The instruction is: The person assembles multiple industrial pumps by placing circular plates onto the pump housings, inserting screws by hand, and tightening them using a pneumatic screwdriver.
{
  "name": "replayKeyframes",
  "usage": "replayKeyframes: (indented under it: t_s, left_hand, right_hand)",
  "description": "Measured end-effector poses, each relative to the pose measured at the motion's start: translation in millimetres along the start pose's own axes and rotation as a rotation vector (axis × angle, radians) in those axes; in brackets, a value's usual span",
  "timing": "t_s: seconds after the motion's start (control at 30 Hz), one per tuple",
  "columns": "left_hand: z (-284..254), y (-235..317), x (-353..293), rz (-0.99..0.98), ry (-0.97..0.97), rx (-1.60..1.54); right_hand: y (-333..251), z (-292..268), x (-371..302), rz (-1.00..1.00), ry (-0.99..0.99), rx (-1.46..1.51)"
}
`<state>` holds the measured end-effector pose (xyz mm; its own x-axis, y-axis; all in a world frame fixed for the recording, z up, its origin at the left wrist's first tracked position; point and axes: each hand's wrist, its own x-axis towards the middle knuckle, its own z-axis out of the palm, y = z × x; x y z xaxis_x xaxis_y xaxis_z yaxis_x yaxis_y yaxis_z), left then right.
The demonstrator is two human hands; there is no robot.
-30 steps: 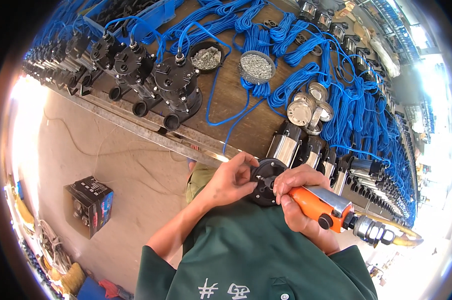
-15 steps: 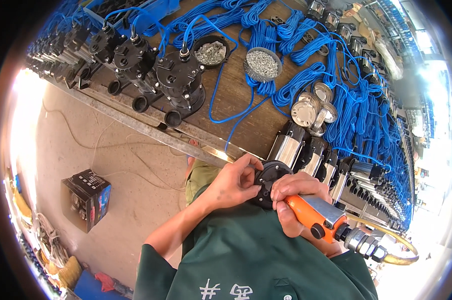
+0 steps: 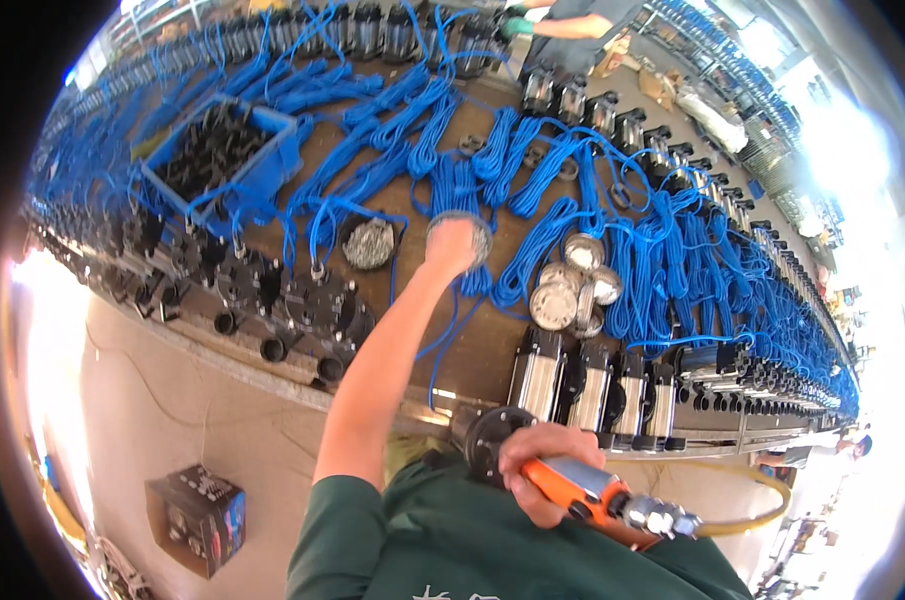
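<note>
My left arm reaches across the bench, and my left hand (image 3: 452, 245) is down in a round bowl (image 3: 484, 238) of small metal parts, its fingers blurred and hidden. In my right hand (image 3: 550, 462) is an orange and silver air screwdriver (image 3: 564, 488), held close to my body. Beside that hand stands a motor with a round black end (image 3: 491, 438) at the bench's near edge; whether the tool touches it cannot be made out. A second, dark bowl (image 3: 369, 244) of metal parts stands left of my left hand.
Silver motors (image 3: 539, 375) line the near edge on the right, with metal discs (image 3: 554, 303) behind them. Blue cable coils (image 3: 547, 240) cover much of the bench. Black pumps (image 3: 317, 300) and a blue crate (image 3: 285, 160) stand left. A carton (image 3: 207, 520) sits on the floor; another person (image 3: 572, 35) works opposite.
My left hand has left the black motor end and gone forward into the bowl of metal parts. The right hand keeps the air screwdriver. The whole view has shifted, showing more of the far bench.
</note>
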<state>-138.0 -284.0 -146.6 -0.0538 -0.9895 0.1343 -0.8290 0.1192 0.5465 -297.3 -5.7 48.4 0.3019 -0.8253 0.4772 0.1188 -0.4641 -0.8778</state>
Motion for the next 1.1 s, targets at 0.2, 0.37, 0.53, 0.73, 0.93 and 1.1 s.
replayKeyframes:
  t_s: [0.2, 0.37, 0.53, 0.73, 0.93, 1.1]
  left_hand:
    - [46, -15, 25, -0.004, -0.064, 0.131]
    - [6, 2, 20, -0.043, -0.09, 0.024]
    - [-13, -23, 12, -0.173, -0.049, -0.201]
    - [-60, 56, -47, -0.367, -0.296, -1.187]
    - [-114, 144, -150, -0.39, -0.543, -1.533]
    - [-121, 178, -193, -0.449, -0.555, -1.653]
  right_hand:
    - [-39, -44, -7, -0.085, 0.307, -0.082]
    - [-45, -68, -24, 0.058, 0.592, 0.123]
    - [-31, -78, -27, 0.054, 0.561, 0.289]
    - [-28, -91, -21, -0.084, 0.595, 0.318]
    - [-28, -93, -3, -0.272, 0.528, 0.346]
    - [-28, -90, 0, -0.3, 0.486, 0.308]
